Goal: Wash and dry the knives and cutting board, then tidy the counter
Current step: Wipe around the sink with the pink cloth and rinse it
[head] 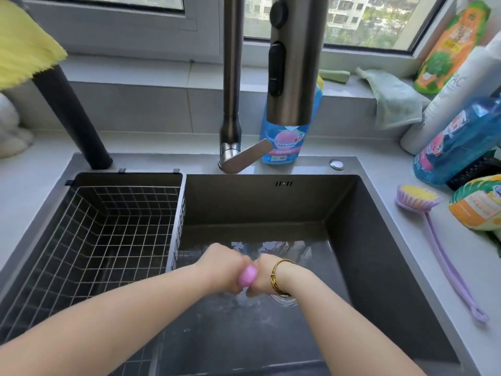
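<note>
Both my hands meet low over the dark sink [379, 240], above its wet floor. My left hand [222, 267] grips a pink handle [247, 275], apparently a knife's; the blade is hidden under the hands. My right hand [264, 276], with a gold bracelet on its wrist, presses against the left hand beside the handle. Its fingers curl downward, and what they hold is hidden. The hands are slightly blurred. No cutting board is in view.
A wire basket [89, 240] fills the sink's left part. The faucet [294, 63] hangs above the basin. Behind it stands a blue detergent bottle [282, 142]. On the right counter lie a purple long-handled brush [433, 240] and bottles [458, 142]. A green cloth [395, 101] hangs off the sill.
</note>
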